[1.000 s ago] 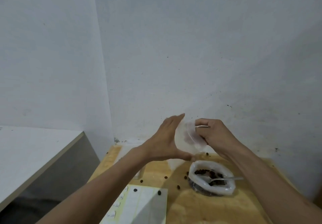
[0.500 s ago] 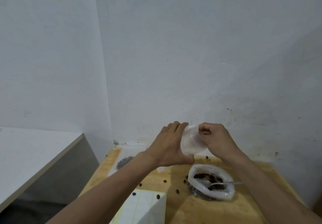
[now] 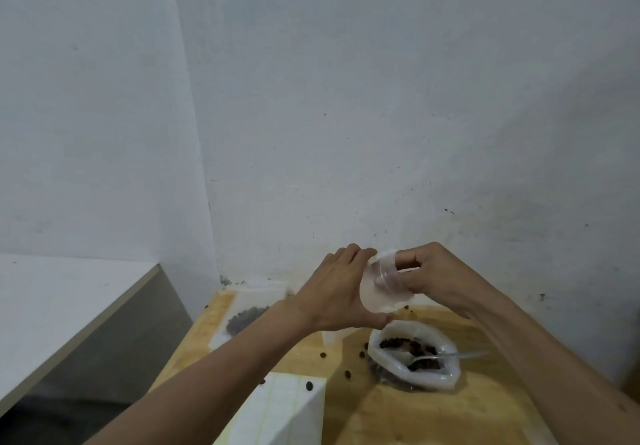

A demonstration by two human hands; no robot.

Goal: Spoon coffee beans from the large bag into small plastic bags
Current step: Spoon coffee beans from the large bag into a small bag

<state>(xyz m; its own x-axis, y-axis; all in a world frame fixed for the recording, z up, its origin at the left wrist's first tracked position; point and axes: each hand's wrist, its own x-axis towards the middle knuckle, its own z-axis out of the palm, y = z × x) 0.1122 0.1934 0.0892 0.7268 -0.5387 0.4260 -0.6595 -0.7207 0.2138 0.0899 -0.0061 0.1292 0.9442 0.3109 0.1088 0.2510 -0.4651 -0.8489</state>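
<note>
Above the wooden table point(image 3: 433, 420), both hands, left hand point(image 3: 341, 294) and right hand point(image 3: 434, 276), pinch a small clear plastic bag point(image 3: 379, 290) with curled fingers, over the large white bag of dark coffee beans point(image 3: 414, 356) holding a spoon point(image 3: 450, 357).

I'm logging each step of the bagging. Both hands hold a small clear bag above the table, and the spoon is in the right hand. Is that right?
Not quite. The spoon is not in the right hand; it rests in the open large bag of beans on the table. The head view shows this. Both the right hand and left hand do hold the small clear bag above the table.
</note>
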